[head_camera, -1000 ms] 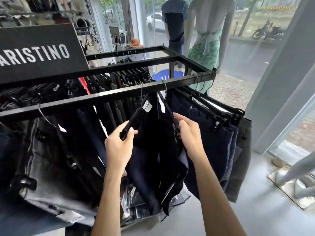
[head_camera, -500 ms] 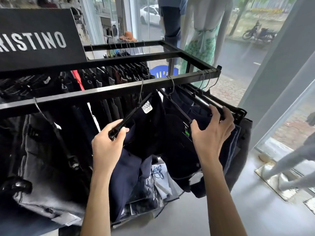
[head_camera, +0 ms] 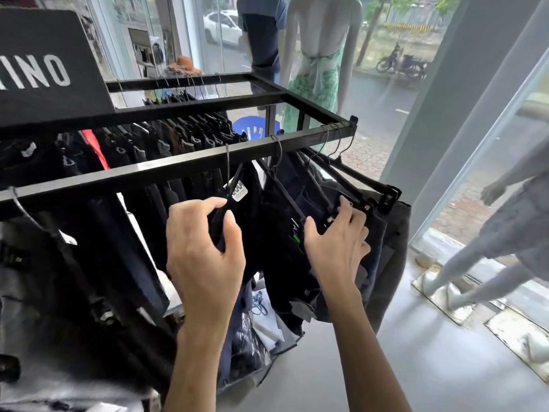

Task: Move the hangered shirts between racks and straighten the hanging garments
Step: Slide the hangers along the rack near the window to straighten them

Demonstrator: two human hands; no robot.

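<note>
Shop daylight falls on the black rack (head_camera: 190, 168). Left hand (head_camera: 202, 251) grips a black garment (head_camera: 252, 221) below its hanger; right hand (head_camera: 335, 242), fingers spread, touches the navy garments (head_camera: 309, 185) beside it. Straightening looks underway, with many crowded hangers left.

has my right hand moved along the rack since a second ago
Yes. The right hand has shifted right along the front rail, toward the rack's end corner, and now rests on the clip hangers there.
</note>
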